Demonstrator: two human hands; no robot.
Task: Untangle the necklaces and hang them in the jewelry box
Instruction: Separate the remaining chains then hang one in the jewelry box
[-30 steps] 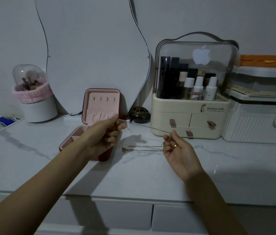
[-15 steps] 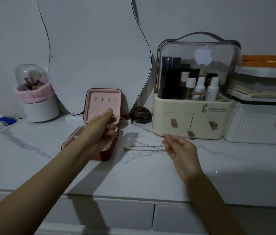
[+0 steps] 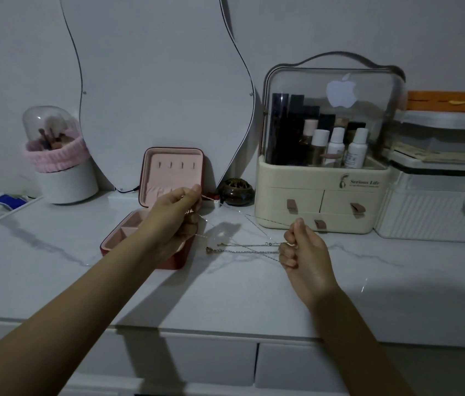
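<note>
A thin silver necklace chain [image 3: 250, 216] stretches above the marble top between my two hands. My left hand [image 3: 178, 211] pinches one end in front of the open pink jewelry box [image 3: 172, 167], whose raised lid shows a row of small hooks. My right hand [image 3: 301, 248] pinches the other end, fingers curled. Other necklaces [image 3: 242, 248] lie tangled on the marble between the hands, one with a small gold pendant at its left end; some strands reach my right hand.
A wavy mirror [image 3: 154, 81] leans on the wall behind the box. A cream cosmetic organizer [image 3: 320, 195] stands at the right, a white ribbed case [image 3: 437, 212] beyond it. A small dark pot [image 3: 235, 191] and a brush holder [image 3: 59, 167] sit at the back.
My left hand has lifted its chain end toward the box lid. My right hand has curled tighter and dropped nearer the necklaces lying on the marble.
</note>
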